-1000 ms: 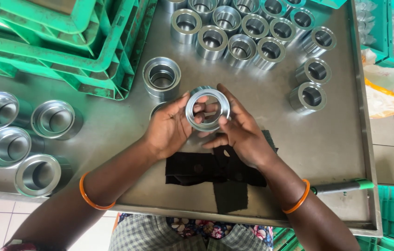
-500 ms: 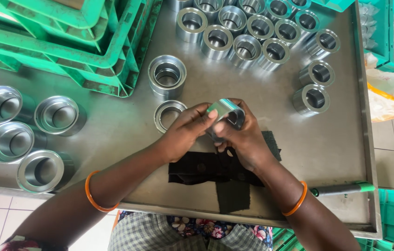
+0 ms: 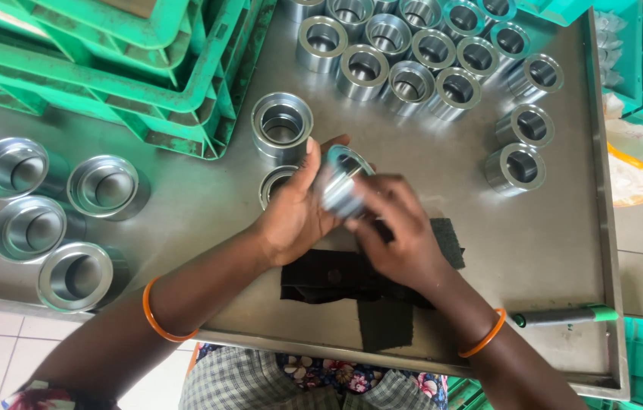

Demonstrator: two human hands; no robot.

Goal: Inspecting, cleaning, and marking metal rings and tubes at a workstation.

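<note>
Metal ring [image 3: 343,182] tilted on edge above the steel table [image 3: 549,250], gripped between both hands — left hand [image 3: 295,209] cupping it from the side with thumb up along the rim, right hand [image 3: 396,231] closed over its lower part, fingers blurred. Smooth and shiny, so likely to slip if either grip loosens; falling, could strike the ring lying flat on the table [image 3: 274,182] just beside the left hand, or the upright sleeve [image 3: 282,125] just beyond. Black cloth [image 3: 352,285] spread beneath the wrists, possibly softening a drop only on the near side. Further out — a cluster of similar sleeves [image 3: 412,53] at the far edge, four flanged cups [image 3: 56,209] to the left, stacked green crates [image 3: 109,61]. Green-handled tool [image 3: 564,315] close to the table's near edge, easily knocked off by the right forearm.
</note>
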